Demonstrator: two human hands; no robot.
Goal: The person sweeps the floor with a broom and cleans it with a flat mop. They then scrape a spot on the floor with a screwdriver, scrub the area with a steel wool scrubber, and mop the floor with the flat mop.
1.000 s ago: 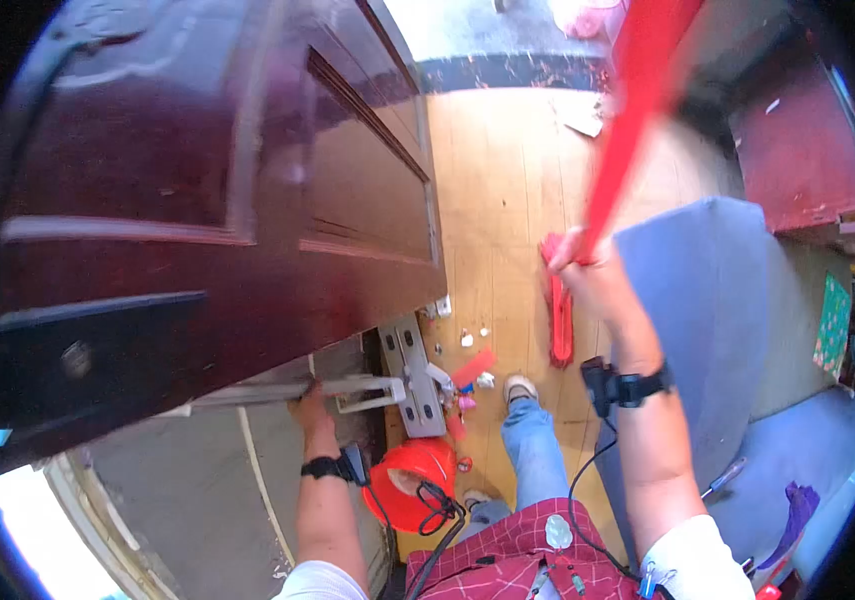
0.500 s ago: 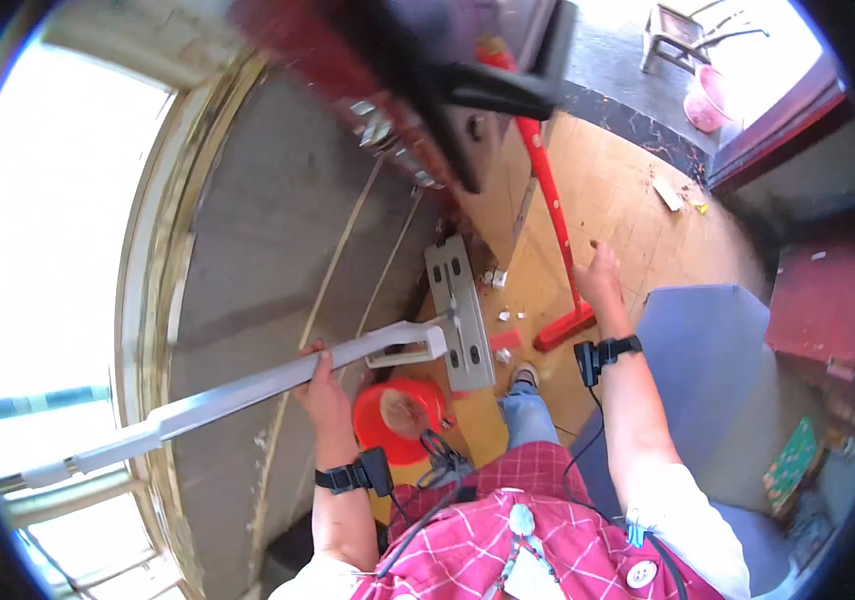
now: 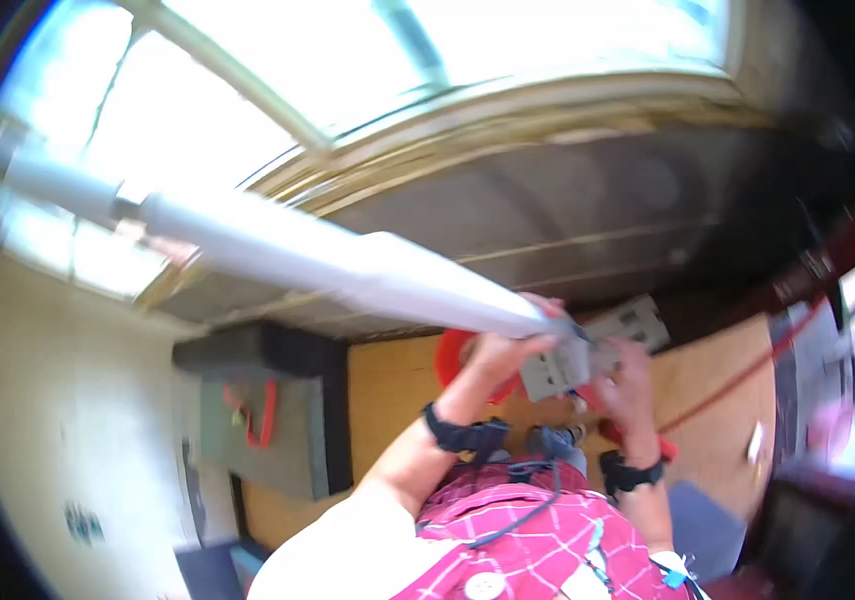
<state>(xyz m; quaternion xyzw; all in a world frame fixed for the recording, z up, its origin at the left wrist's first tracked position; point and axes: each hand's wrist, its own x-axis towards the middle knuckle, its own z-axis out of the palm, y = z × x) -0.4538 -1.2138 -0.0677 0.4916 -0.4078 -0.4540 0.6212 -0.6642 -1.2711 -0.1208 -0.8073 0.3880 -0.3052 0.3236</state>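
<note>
While the left hand [image 3: 507, 355] is gripping the white pole [image 3: 347, 265] close to its end, with fingers wrapping over the shaft, the right hand [image 3: 630, 388] is bending its fingers just right of that end. Blur is hiding whether the right fingers are holding the tip or only hovering beside it. The pole's long axis is running diagonally from the far left toward the near right, so its tip is lying between the two hands; the left hand is the nearer one to the shaft, and the right hand is sitting just beyond the tip.

Behind and below the hands, a slotted grey plate [image 3: 645, 322] is showing, partly covered by them. A red bucket [image 3: 444, 362] is standing on the wooden floor [image 3: 387, 385], partly hidden by the left forearm. Farther right, a thin red handle [image 3: 742, 378] is slanting above the floor. A window [image 3: 567, 40] is spanning the far side, and a grey box [image 3: 292, 465] is standing on the left with a red strap-like item [image 3: 268, 412] against it.
</note>
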